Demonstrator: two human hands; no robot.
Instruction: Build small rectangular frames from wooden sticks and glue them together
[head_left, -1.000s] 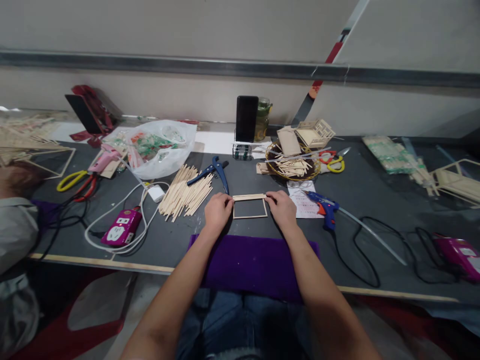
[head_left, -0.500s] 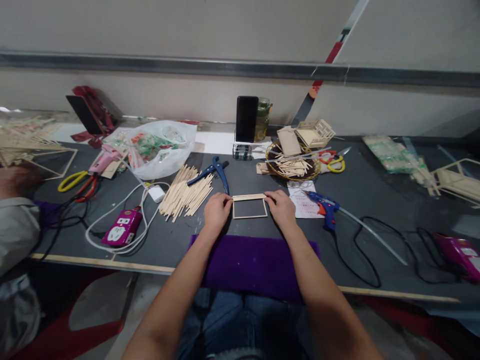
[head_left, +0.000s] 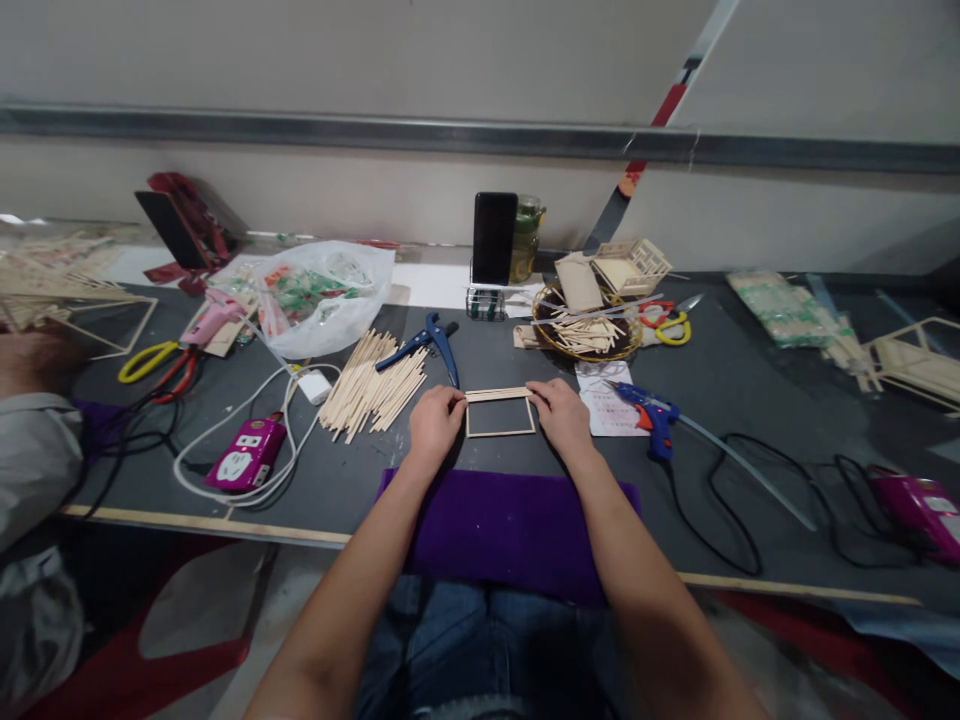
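Observation:
A small rectangular frame of thin wooden sticks (head_left: 500, 434) lies on the dark table in front of me, its far side thicker where sticks lie side by side. My left hand (head_left: 436, 425) pinches its far left corner with thumb and finger. At the opposite far corner, my right hand (head_left: 561, 412) has its fingers closed on the same frame. Left of the frame is a loose pile of wooden sticks (head_left: 375, 385), with a blue cutter (head_left: 424, 348) resting at its upper edge. A blue hot glue gun (head_left: 654, 415) lies to the right, its nozzle over a printed paper (head_left: 604, 400).
A wicker basket (head_left: 577, 352) holds short sticks; scissors (head_left: 675, 328) lie beside it. Behind stand a phone (head_left: 493, 240) and a jar (head_left: 527, 240). Leftward are a plastic bag (head_left: 322, 300), a pink glue gun (head_left: 215, 320), a magenta power box (head_left: 247, 455) and a co-worker's sleeve (head_left: 34, 465). Purple cloth (head_left: 510, 530) covers the near edge.
My right hand has shifted very slightly left along the frame's far side. My left hand and the frame stay in place.

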